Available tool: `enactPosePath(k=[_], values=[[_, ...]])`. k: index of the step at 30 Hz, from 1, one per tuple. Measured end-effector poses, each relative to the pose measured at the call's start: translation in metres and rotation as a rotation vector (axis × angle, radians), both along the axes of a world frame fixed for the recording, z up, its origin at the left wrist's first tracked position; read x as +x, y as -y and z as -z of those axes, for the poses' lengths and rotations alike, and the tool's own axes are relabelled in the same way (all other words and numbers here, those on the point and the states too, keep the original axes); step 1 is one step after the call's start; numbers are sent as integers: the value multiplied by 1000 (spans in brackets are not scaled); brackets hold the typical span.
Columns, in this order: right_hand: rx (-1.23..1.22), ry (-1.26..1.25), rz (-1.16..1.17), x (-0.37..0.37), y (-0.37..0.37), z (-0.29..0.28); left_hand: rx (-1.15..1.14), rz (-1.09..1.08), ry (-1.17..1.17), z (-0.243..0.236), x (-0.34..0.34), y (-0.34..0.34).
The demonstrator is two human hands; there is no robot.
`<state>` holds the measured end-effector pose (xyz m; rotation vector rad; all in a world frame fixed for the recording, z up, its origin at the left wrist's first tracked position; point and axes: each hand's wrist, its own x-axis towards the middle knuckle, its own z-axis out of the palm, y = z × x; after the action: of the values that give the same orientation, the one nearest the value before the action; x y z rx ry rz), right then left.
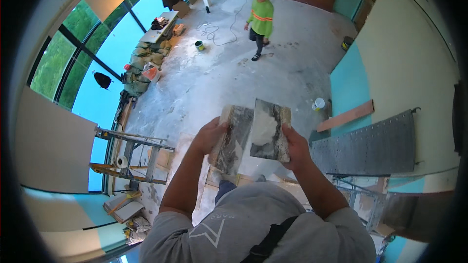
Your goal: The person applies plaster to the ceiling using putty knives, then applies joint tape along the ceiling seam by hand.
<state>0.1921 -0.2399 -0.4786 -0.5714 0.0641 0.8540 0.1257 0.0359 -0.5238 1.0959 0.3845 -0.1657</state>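
My left hand [211, 136] is closed on the outer edge of a wide filling knife [235, 141], its rectangular grey blade smeared with dried plaster. A second wide filling knife [280, 139] is gripped at its outer edge by my right hand [295, 147]. On that right blade lies a thick patch of white filler [263, 129]. Both blades are held up in front of my chest, tilted, with a narrow gap between their inner edges. My fingers wrap partly behind the tools, where their tips are hidden.
A person in a bright green shirt [262, 18] stands on the dusty floor ahead. A stepladder [134, 153] is at left, near stacked sacks [141, 68]. A white bucket [318, 104], a plank [347, 116] and a grey perforated panel [365, 141] are at right. A cable [214, 34] lies farther off.
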Motion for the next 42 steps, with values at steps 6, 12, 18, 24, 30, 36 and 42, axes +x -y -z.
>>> enactPosePath(k=[6,12,18,24,30,36,42], values=[[-53,40,194,12,40,8,1036,-70,-242,72,-15,-25],[-171,-24,465,8,78,35,1238,16,-550,205,-82,-71],[-264,295,576,-16,75,37,1475,418,-714,298,-189,-144],[-96,-40,578,-21,54,49,1449,195,-576,303,-198,-169],[-142,100,622,-30,46,40,492,-139,-135,135,-59,-82],[-317,275,654,-16,23,-4,602,-106,139,-84,-21,12],[-381,425,588,-3,23,-21,984,-5,269,-167,-13,59]])
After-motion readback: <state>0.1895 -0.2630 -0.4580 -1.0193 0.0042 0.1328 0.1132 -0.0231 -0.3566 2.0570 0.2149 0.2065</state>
